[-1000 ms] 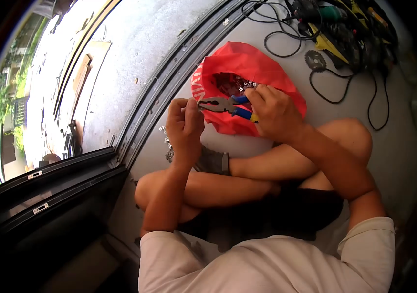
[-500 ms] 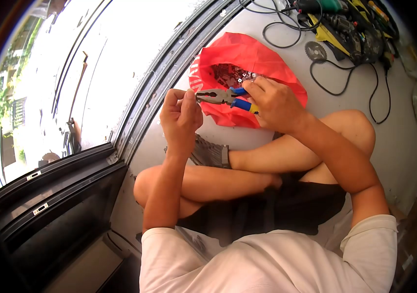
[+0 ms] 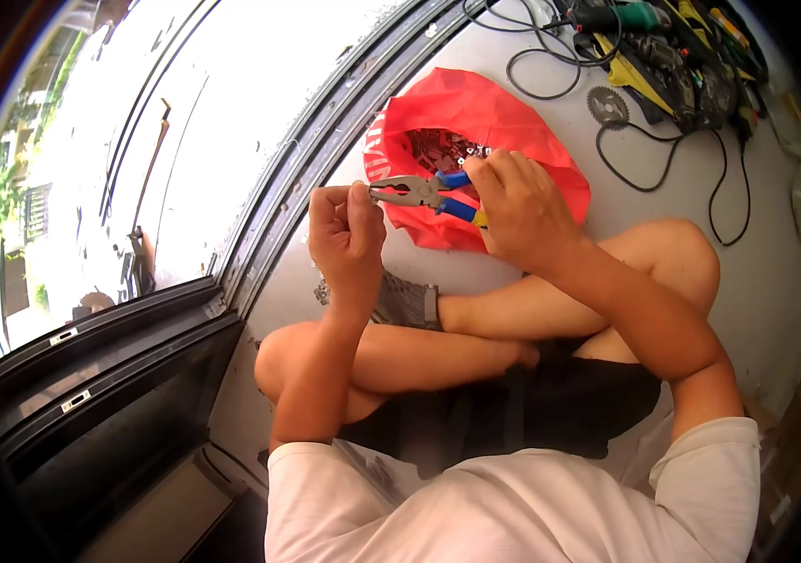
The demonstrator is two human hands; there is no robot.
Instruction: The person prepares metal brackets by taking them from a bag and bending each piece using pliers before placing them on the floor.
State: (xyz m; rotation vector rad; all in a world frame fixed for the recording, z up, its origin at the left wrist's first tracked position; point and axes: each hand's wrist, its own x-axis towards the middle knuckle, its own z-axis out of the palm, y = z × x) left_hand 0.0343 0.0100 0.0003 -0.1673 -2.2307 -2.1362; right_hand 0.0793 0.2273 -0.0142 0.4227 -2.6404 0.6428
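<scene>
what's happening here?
A person sits cross-legged on the floor. The right hand holds pliers by their blue and yellow handles. The left hand has thumb and forefinger pinched at the pliers' tips; whatever is between them is too small to tell. Just beyond, an open red bag holds many small metal pieces. Power tools with black cables and a round saw blade lie on the floor past the bag, off to the right.
</scene>
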